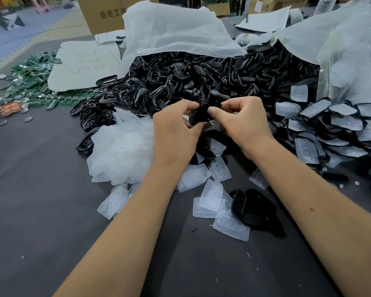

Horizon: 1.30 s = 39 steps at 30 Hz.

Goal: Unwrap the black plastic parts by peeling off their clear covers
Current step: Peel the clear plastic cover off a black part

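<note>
Both hands up over the dark worktop (41, 211), working one black plastic part (198, 116) between them. Left hand (176, 129) has fingers curled round its left side, right hand (242, 123) pinches the top edge with thumb and forefinger (can't tell if a clear cover is on this one, too dark and blurred). Behind the hands: a big heap of bare black frames (191, 82) spilling from a white bag (176, 33). To the right, a pile of parts with clear covers on (341, 129). Loose peeled covers (210, 196) lie scattered between the forearms, beside a few black parts (253, 209). Crumpled clear plastic (124, 151) sits left of the left wrist. Green circuit boards (32, 82) far left.
</note>
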Available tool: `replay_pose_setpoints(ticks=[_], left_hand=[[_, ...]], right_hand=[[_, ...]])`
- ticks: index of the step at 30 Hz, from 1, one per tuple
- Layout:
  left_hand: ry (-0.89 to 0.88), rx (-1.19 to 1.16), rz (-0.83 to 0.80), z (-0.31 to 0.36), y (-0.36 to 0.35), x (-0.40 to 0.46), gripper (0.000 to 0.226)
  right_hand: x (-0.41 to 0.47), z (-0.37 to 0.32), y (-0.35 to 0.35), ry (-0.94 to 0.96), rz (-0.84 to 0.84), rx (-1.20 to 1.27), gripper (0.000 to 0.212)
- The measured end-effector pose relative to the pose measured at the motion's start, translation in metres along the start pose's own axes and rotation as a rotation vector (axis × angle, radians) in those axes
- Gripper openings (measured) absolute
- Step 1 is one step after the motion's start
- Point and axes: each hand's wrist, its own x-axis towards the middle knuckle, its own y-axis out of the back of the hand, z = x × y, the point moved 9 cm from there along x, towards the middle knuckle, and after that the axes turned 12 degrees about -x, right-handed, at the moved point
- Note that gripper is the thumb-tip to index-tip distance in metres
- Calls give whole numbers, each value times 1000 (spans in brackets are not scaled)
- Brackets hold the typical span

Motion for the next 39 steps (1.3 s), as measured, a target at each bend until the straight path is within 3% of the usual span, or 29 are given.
replay_pose_setpoints(ticks=[4,7,11,18,25,33,39], left_hand=[[47,-53,37,-3,5,0,35],[49,-39,50,-3,6,0,36],[34,-8,57,-2,5,-1,37],[-7,56,53,0,4,0,35],[-38,78,73,0,1,1,27],[-31,63,52,3,1,-1,53],[-31,47,49,3,1,-2,54]], right_hand=[[-2,-6,20,27,145,-16,12],[-5,-13,34,87,265,-14,23],[-13,-25,38,165,328,61,14],[-13,-33,16,233,156,-32,13],[-15,-36,10,246,140,-102,18],[-18,-40,11,301,149,-138,17],[-15,-36,11,281,125,-149,18]])
